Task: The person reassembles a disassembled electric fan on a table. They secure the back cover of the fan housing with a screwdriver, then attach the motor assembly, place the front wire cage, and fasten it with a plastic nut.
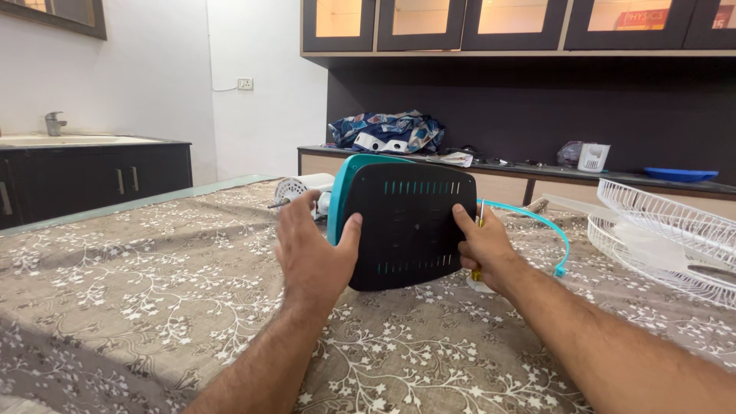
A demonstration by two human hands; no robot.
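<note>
Both hands on the fan base [406,226], which stands on edge near the middle of the table [138,291], its dark vented underside facing me, teal rim showing along the left and top. Left hand [310,249] grips the left edge: thumb pressed on the dark face, fingers wrapped behind the teal rim. Right hand [481,244] clasps the right edge, thumb on the dark face, and I make out a yellow-handled tool [478,272] tucked in the same hand; I cannot tell how firmly it is pinned. A teal ring [540,230] curves out from behind the base to the right and ends just above the cloth. Behind the left hand lies a white motor housing [303,188], partly hidden. Far right, two white wire grilles [667,230] lie stacked on the table, well apart from the hands. Table covered in a brown floral cloth. Beyond it, a counter [537,170] with a bundle of blue patterned fabric [387,130], a small white basket [593,157] and a blue dish [681,175]. Sink unit with a tap [54,123] at far left.
</note>
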